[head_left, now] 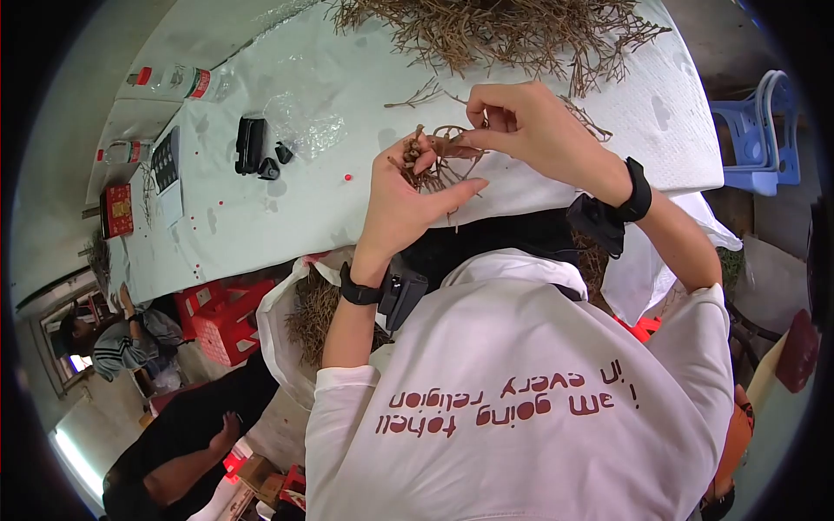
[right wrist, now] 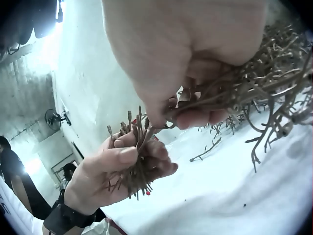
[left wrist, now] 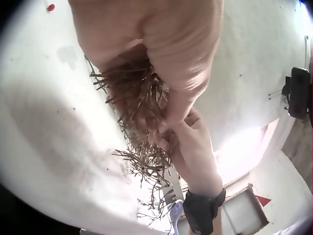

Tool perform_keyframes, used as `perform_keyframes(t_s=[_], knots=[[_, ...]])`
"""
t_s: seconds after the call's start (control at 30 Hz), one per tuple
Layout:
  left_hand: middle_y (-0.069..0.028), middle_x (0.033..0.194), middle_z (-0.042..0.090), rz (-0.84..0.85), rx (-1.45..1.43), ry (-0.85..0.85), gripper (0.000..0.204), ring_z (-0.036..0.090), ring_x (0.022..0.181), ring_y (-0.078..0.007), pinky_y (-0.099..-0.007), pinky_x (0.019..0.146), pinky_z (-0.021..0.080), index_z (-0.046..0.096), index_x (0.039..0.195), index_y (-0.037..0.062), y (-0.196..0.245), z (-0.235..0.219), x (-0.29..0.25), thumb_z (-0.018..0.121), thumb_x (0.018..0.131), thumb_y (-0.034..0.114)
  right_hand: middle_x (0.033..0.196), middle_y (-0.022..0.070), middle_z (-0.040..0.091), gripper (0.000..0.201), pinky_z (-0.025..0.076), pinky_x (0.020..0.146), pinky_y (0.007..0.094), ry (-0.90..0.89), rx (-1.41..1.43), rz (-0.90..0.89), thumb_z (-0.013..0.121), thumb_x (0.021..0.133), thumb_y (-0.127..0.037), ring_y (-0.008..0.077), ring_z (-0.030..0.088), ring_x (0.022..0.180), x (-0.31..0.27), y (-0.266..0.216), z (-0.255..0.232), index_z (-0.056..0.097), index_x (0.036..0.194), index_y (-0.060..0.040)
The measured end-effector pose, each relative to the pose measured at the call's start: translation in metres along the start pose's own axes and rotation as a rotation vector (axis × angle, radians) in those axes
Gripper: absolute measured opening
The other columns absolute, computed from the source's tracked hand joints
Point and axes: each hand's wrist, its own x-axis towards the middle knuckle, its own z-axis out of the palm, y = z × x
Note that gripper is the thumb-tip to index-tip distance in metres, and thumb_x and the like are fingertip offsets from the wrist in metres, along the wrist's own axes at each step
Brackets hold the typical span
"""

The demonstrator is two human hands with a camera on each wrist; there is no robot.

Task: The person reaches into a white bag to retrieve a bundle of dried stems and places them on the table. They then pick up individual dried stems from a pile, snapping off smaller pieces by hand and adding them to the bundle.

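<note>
Over the near edge of the table, my left hand (head_left: 391, 204) holds a small bundle of thin brown branched twigs (head_left: 427, 176), its fingers curled round the stems. My right hand (head_left: 547, 130) is beside it, thumb and forefinger pinching a thin twig at the bundle's upper end. A curved stem shows between the two hands in the head view. In the right wrist view the bundle (right wrist: 134, 178) fans out below the left thumb, with blunt stem ends pointing up. The left palm hides part of the bundle in the left wrist view.
A large heap of twigs (head_left: 512, 35) covers the far side of the white table (head_left: 321, 208). Leftward lie a black case (head_left: 250, 145), clear plastic wrap (head_left: 300, 126), bottles (head_left: 178, 81) and a red box (head_left: 117, 211). Red stools (head_left: 230, 321), blue stools (head_left: 760, 135) and other people are around.
</note>
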Motion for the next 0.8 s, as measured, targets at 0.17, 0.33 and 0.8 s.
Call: perform_keyframes(t_s=[0.17, 0.33, 0.8], knots=[[-0.0111, 0.095, 0.072, -0.157, -0.156, -0.027, 0.041, 0.064, 0.082, -0.0114, -0.0256, 0.075, 0.052, 0.036, 0.081, 0.0088, 0.005, -0.002, -0.001, 0.076, 0.083, -0.002, 0.065, 0.0074, 0.052, 0.019, 0.036, 0.053, 0.0317, -0.065, 0.023, -0.062, 0.07, 0.093, -0.019, 0.015, 0.045, 0.058, -0.001, -0.004, -0.005, 0.064, 0.095, -0.0013], [-0.0079, 0.091, 0.07, -0.045, -0.164, 0.004, 0.028, 0.062, 0.076, -0.0089, -0.0238, 0.07, 0.05, 0.045, 0.093, 0.0056, -0.007, -0.01, 0.003, 0.073, 0.088, 0.001, 0.065, 0.0095, 0.056, 0.021, 0.038, 0.055, 0.0352, -0.191, 0.003, -0.019, 0.064, 0.096, -0.022, 0.0211, 0.049, 0.058, -0.008, -0.011, -0.011, 0.065, 0.098, -0.0011], [0.0001, 0.073, 0.064, -0.136, 0.185, -0.301, 0.021, 0.051, 0.065, -0.0061, -0.0227, 0.059, 0.042, 0.069, 0.096, -0.0053, 0.01, -0.016, -0.012, 0.063, 0.1, 0.014, 0.068, 0.0203, 0.058, 0.021, 0.041, 0.059, 0.0406, -0.464, -0.021, -0.161, 0.061, 0.095, -0.019, 0.0363, 0.052, 0.06, -0.004, -0.02, -0.02, 0.066, 0.094, 0.0015]])
